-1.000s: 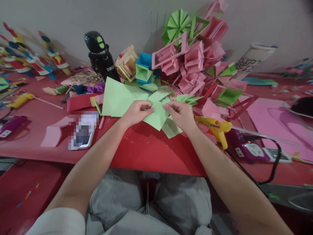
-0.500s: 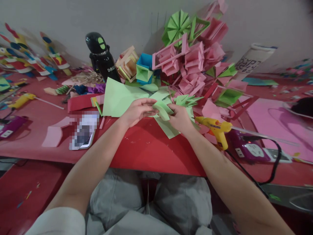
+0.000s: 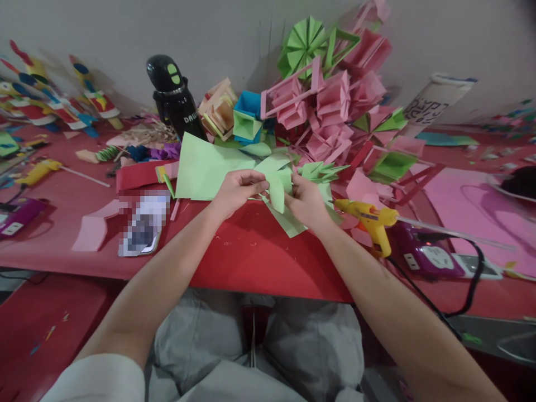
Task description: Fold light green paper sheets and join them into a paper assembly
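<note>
Head view: both hands (image 3: 272, 192) pinch folded green paper (image 3: 277, 184).

A craft workshop: folded paper models (image 3: 330, 106), glue gun (image 3: 371, 220), red table (image 3: 251, 257).

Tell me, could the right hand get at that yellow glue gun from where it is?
Probably yes: the yellow glue gun lies just beside the right hand with bare table between, though the hand is pinching green paper.

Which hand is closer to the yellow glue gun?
Right. The right hand is just left of the glue gun; the left hand is farther left, beyond the green paper.
</note>
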The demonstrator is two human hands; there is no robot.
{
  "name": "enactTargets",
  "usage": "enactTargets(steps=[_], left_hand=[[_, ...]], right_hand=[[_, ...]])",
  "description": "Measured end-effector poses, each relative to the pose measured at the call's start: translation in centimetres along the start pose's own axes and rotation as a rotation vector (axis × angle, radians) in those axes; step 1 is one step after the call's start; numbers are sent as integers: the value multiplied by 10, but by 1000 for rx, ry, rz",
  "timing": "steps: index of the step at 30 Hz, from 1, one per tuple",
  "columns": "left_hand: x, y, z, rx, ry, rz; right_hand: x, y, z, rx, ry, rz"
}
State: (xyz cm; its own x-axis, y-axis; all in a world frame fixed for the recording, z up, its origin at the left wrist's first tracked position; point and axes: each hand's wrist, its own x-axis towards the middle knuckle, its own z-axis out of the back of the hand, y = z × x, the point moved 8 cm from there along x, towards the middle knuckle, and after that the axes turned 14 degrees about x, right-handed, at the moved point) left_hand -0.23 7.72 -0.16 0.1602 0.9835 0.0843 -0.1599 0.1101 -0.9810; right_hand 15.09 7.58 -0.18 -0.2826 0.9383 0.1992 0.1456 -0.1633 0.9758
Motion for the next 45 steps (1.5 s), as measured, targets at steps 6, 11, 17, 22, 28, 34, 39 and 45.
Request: enactTargets(steps=[6, 11, 17, 22, 28, 34, 39, 45], left_hand=[[-2, -5, -4, 24, 53, -48], [0, -6, -4, 99, 42, -102], [-2, -9, -2, 187, 45, -88], [-3, -8, 1, 223, 31, -75], [-1, -6, 5, 214, 48, -100], [-2, -7, 7, 206, 20, -93], [-2, -8, 8, 179, -2, -95], [-3, -10, 9, 189, -29, -100]], right_hand=[[0, -4, -1, -49, 47, 36], [-3, 2, 0, -136, 33, 74], [-2, 13, 1, -210, 26, 129], [-1, 16, 7, -148, -5, 114], [-2, 16, 6, -200, 0, 110], [-4, 19, 6, -200, -9, 124], [-3, 16, 6, -165, -5, 105], [-1, 9, 8, -85, -18, 45]])
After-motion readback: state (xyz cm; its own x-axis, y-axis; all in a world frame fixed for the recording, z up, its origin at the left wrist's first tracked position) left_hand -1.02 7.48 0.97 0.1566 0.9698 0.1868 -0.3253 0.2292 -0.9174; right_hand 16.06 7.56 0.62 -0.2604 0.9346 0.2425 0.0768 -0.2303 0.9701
